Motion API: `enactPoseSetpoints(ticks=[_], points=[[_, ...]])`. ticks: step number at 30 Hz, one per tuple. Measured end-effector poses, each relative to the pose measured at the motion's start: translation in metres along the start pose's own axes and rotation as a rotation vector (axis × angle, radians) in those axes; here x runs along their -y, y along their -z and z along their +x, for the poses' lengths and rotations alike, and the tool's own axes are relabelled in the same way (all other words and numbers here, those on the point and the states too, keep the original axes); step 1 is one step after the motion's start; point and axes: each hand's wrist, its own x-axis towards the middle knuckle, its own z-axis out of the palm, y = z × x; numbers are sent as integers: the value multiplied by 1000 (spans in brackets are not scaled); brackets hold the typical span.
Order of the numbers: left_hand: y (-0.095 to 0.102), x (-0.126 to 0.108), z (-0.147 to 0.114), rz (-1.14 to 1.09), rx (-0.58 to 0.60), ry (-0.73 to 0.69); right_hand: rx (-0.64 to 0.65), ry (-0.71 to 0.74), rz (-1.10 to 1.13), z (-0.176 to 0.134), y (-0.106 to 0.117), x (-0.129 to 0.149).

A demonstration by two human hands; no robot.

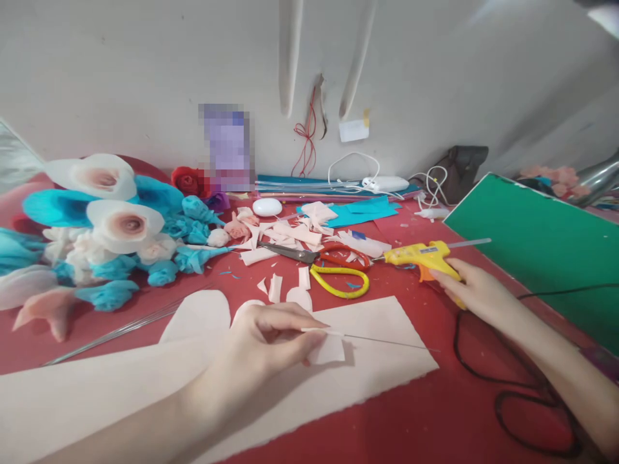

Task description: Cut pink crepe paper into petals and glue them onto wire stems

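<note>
Between the thumb and fingers of my left hand (271, 338) is a small pale paper piece (329, 348), pinched closed around one end of a thin wire (387, 340). The wire's free end points to the right, above a large cream paper sheet (382, 322). My right hand (464, 283) is wrapped around the handle of a yellow glue gun (420, 254) with an orange trigger. A clear glue stick (470, 243) juts from its back, and its nozzle points left toward the scissors (338, 267), which have one red and one yellow handle.
Paper flowers (126, 225) in blue, white and pink are heaped at left. Thin wires (116, 328) lie below them. Paper scraps (300, 232) and blue paper (362, 209) sit behind the scissors. A green board (546, 258) stands at right, near the black cord (507, 393).
</note>
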Motion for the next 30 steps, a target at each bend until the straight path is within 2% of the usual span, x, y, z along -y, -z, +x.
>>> enactPoseSetpoints(ticks=[5, 10, 15, 18, 20, 21, 24, 30], points=[[0, -2, 0, 45, -16, 31, 38, -103, 15, 10, 6, -14], [-1, -5, 1, 44, -73, 71, 21, -98, 291, 10, 11, -21], [-3, -8, 1, 65, -93, 67, -60, 29, 678, -14, 20, 4], [-4, -7, 0, 64, -103, 53, -48, 72, 753, -44, 22, 30], [-5, -6, 0, 46, -111, 42, -33, 66, 703, -66, 19, 48], [-5, -5, 0, 42, -111, 34, -68, 50, 573, -76, 15, 55], [-6, -5, 1, 69, -100, 15, -84, 16, 369, -99, 1, 70], [-7, -7, 0, 88, -113, 23, -137, 51, 130, -103, -20, 62]])
